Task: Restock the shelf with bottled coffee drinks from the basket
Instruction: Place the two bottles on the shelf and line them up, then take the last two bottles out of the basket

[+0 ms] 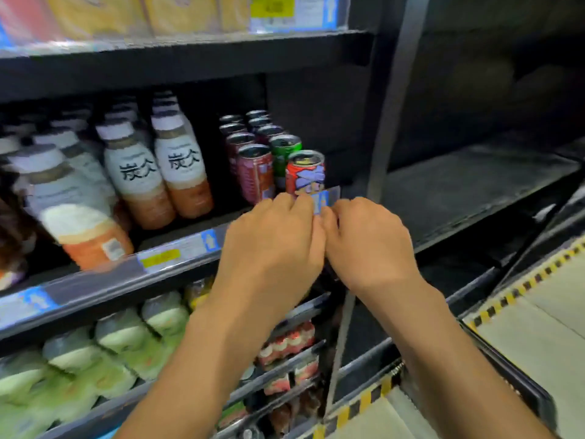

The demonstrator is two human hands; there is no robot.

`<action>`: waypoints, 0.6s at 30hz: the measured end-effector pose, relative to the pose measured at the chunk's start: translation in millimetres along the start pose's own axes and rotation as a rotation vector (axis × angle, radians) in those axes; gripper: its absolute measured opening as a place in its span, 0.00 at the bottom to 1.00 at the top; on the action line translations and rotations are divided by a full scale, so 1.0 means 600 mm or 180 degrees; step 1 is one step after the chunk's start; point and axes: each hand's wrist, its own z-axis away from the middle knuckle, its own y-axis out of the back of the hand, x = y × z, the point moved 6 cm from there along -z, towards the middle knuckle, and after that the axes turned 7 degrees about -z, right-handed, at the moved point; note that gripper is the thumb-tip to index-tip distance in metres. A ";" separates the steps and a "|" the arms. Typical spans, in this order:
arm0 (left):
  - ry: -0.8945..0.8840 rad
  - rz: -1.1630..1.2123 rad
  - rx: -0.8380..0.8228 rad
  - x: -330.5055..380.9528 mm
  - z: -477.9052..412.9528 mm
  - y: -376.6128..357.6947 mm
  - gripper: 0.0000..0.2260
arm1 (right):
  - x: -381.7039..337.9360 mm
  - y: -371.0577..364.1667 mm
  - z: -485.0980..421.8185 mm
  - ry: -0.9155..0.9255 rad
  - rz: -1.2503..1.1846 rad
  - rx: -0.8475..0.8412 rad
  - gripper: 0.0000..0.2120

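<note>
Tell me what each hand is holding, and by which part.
The left hand and right hand both appear to pinch the right end of the price label strip below the red can.

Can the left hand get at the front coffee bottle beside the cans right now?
Probably yes. The left hand is at the shelf edge just right of that coffee bottle, nothing between them. But it seems to pinch the blue price label with the right hand, so it must release first.

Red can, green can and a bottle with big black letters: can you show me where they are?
red can (pixel 304 177): head view, on its painted side.
green can (pixel 282 162): head view, on its green side.
bottle with black letters (pixel 183 163): head view, on its white label.
</note>
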 end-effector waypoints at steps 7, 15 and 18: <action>-0.1020 0.0347 -0.0841 0.376 -0.095 -0.204 0.09 | 0.445 0.056 0.061 -0.1490 0.0360 -0.0282 0.19; -0.2016 0.0414 -0.2053 0.797 -0.120 -0.539 0.06 | 0.904 0.072 0.156 -0.2591 0.0699 -0.0705 0.19; -0.2331 0.0408 -0.2363 0.908 -0.104 -0.657 0.06 | 1.040 0.023 0.202 -0.2891 0.0623 -0.1090 0.16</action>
